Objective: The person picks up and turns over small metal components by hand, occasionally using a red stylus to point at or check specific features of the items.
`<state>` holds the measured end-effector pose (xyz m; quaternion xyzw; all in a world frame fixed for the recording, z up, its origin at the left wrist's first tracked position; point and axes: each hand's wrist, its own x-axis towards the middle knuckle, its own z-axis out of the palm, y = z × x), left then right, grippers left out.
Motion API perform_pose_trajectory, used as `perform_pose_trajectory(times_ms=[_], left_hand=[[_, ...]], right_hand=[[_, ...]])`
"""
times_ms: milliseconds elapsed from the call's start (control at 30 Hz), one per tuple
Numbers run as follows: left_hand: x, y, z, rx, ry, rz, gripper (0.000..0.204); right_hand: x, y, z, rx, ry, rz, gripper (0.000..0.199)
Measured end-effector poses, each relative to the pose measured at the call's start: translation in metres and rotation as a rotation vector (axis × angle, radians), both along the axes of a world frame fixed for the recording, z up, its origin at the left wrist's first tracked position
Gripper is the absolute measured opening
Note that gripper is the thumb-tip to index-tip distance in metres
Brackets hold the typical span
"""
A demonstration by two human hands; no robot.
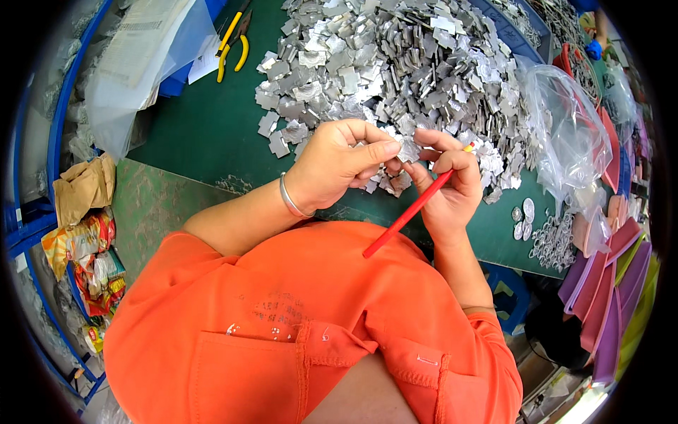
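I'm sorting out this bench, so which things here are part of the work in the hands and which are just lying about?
In use:
left hand pinching a small silvery piece
right hand holding a red stick
pile of silvery pieces

Lying about:
yellow-handled pliers
clear plastic bag
crumpled wrappers
small round silvery parts

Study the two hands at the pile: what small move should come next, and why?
Probably bring the red stick's tip onto the silver foil piece. The left hand pinches that piece beside the heap of foil pieces, while the right hand holds the stick with its tip close by.
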<state>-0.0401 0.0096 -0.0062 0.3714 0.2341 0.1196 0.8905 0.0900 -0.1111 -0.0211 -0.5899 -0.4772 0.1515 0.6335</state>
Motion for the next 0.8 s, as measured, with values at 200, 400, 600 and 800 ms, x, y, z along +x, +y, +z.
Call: perform_pose_trajectory(times_ms=[200, 400, 600, 800], left_hand=[[0.0016, -0.0037, 0.0011, 0.027, 0.022, 0.038, 0.011], [0.0012, -0.0050, 0.0010, 0.282, 0.125, -0.013, 0.015], [0.0037, -0.0051, -0.0010, 0.207, 0.087, -0.001, 0.013], [0.0024, 0.0010, -0.0020, -0.055, 0.038, -0.115, 0.016]], right_hand=[[0.0010, -0.0019, -0.0004, -0.025, 0.150, -0.029, 0.033], [-0.0057, -0.0043, 0.0042, -0.020, 0.507, 0.042, 0.028], [-0.0004, -0.0050, 0.0045, 0.039, 0.189, -0.002, 0.028], [0.0017, -0.0052, 0.0028, 0.067, -0.122, -0.008, 0.027]])
